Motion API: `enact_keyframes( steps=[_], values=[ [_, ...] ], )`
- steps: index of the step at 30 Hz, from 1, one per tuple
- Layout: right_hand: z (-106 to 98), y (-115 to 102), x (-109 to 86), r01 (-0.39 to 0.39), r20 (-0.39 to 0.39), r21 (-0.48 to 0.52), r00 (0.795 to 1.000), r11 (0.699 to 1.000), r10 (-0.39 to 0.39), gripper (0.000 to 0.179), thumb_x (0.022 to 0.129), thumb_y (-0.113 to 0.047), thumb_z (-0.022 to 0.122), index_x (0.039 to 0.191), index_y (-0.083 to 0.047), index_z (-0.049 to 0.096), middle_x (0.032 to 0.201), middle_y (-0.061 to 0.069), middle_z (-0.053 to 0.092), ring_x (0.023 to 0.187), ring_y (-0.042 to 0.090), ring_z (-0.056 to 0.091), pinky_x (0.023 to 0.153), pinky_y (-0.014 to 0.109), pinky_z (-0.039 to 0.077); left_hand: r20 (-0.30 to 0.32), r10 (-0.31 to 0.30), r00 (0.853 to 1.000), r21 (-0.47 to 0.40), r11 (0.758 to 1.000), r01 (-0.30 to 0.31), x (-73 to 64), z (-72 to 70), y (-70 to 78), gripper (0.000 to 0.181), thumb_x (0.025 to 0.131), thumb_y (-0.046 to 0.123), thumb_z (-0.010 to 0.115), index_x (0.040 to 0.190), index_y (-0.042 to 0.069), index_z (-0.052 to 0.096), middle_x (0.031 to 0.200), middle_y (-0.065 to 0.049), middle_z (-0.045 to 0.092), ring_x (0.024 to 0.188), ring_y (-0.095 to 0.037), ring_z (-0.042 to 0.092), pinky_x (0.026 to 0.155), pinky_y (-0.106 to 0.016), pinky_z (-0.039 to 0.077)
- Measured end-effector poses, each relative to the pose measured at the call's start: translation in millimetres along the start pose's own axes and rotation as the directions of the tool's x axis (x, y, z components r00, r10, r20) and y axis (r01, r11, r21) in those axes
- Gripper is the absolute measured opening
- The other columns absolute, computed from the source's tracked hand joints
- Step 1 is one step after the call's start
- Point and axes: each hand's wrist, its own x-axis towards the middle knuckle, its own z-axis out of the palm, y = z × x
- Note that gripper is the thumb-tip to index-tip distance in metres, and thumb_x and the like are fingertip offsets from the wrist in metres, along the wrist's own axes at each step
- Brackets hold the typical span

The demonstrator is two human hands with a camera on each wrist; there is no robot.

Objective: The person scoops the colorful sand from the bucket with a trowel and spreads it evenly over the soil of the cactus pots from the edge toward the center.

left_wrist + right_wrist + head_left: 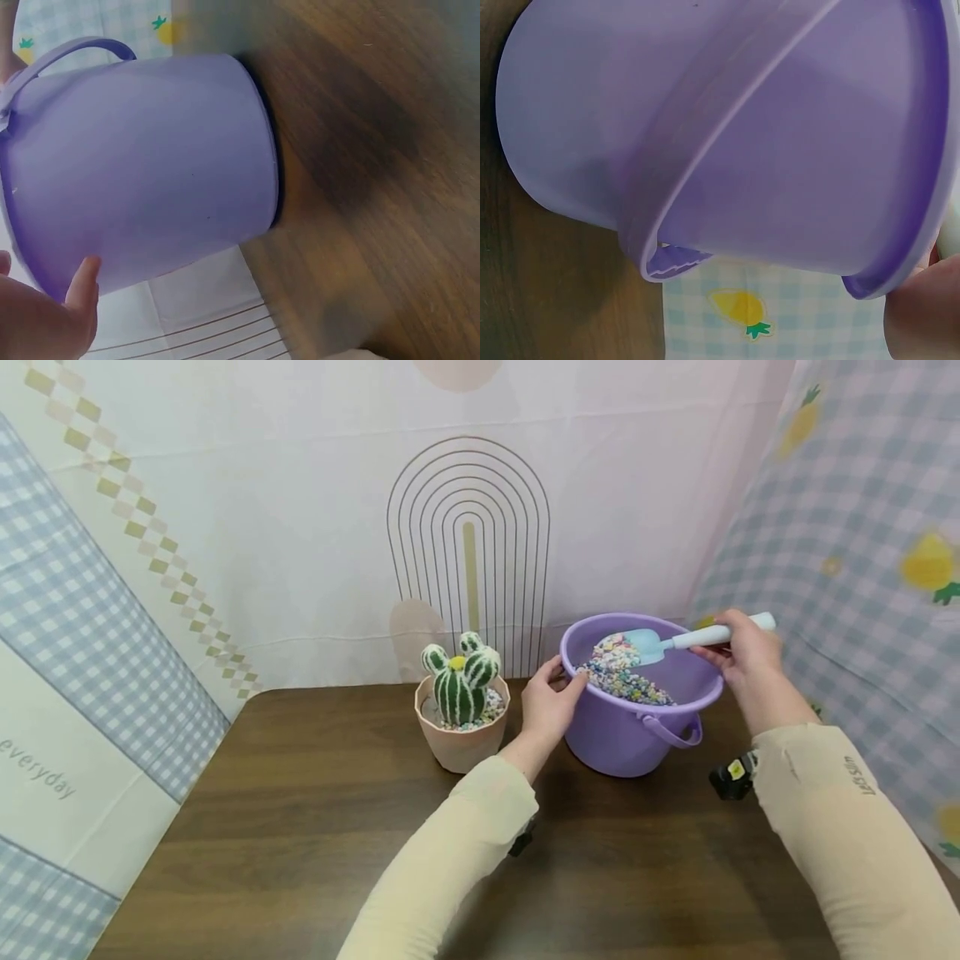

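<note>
A purple bucket [618,739] stands upright on the table, with many small multicoloured pebbles [630,687] inside. My left hand [546,703] grips its left rim; in the left wrist view a finger of that hand [49,319] lies along the outer wall. With my right hand [752,650] I hold the white handle of a small light-blue shovel [651,646] over the bucket's opening. Pale pebbles [615,652] are heaped on the blade. The bucket [802,172] fills most of the right wrist view, which shows only part of the right hand [924,309].
Left of the bucket, a knitted cactus [460,693] sits in a pale pink pot [461,745] with pebbles round its base. The bucket's carrying handle [675,735] hangs at the front. A patterned cloth [300,527] stands behind the brown wooden table [315,827]; checked cloth [847,568] borders the right.
</note>
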Motion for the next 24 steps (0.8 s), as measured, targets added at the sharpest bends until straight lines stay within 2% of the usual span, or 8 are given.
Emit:
enact_keyframes(
  steps=[5, 9, 16, 19, 24],
  values=[
    [2, 2, 1.1, -0.026, 0.02, 0.036, 0.999, 0.999, 0.025, 0.01, 0.085, -0.003, 0.059, 0.088, -0.006, 0.051, 0.062, 0.01, 0.061, 0.055, 0.024, 0.064, 0.054, 0.031, 0.058, 0.019, 0.042, 0.999, 0.034, 0.999, -0.042, -8.7, -19.8, -3.2, 0.049, 0.087, 0.026, 0.065, 0.132, 0.01, 0.053, 0.128, -0.006, 0.06, 0.108, -0.021, 0.061, 0.087, -0.027, 0.053],
    [4, 2, 3.6, -0.038, 0.002, 0.056, 0.999, 0.998, 0.038, 0.012, 0.085, -0.004, 0.059, 0.091, -0.007, 0.049, 0.063, 0.01, 0.06, 0.057, 0.023, 0.064, 0.054, 0.03, 0.058, 0.049, 0.111, 0.993, 0.062, 0.992, -0.114, -16.0, -36.0, -1.5, 0.047, 0.087, 0.028, 0.065, 0.131, 0.013, 0.055, 0.129, -0.006, 0.059, 0.109, -0.022, 0.06, 0.089, -0.027, 0.052],
    [11, 1, 2.1, -0.064, -0.007, 0.08, 0.998, 0.995, 0.065, 0.015, 0.085, -0.004, 0.06, 0.092, -0.009, 0.047, 0.064, 0.01, 0.058, 0.058, 0.022, 0.063, 0.056, 0.031, 0.058, 0.059, 0.209, 0.976, 0.113, 0.97, -0.215, -29.8, -68.6, 12.2, 0.044, 0.086, 0.027, 0.066, 0.127, 0.015, 0.058, 0.124, -0.002, 0.063, 0.108, -0.021, 0.061, 0.096, -0.037, 0.049],
    [13, 1, 2.8, -0.074, -0.002, 0.086, 0.997, 0.994, 0.074, 0.018, 0.086, -0.005, 0.06, 0.096, -0.01, 0.046, 0.065, 0.01, 0.058, 0.059, 0.022, 0.063, 0.057, 0.03, 0.058, 0.053, 0.25, 0.967, 0.11, 0.961, -0.254, -33.4, -85.1, 16.6, 0.042, 0.085, 0.025, 0.067, 0.125, 0.014, 0.06, 0.123, -0.003, 0.064, 0.107, -0.02, 0.061, 0.093, -0.037, 0.051],
    [19, 2, 3.7, -0.077, 0.006, 0.097, 0.997, 0.992, 0.077, 0.024, 0.086, -0.006, 0.059, 0.101, -0.012, 0.042, 0.065, 0.01, 0.056, 0.058, 0.023, 0.062, 0.056, 0.031, 0.058, 0.016, 0.287, 0.958, 0.113, 0.951, -0.286, -35.3, -114.9, 19.9, 0.039, 0.084, 0.02, 0.068, 0.121, 0.01, 0.062, 0.119, -0.006, 0.065, 0.105, -0.02, 0.062, 0.083, -0.028, 0.055]
  ],
)
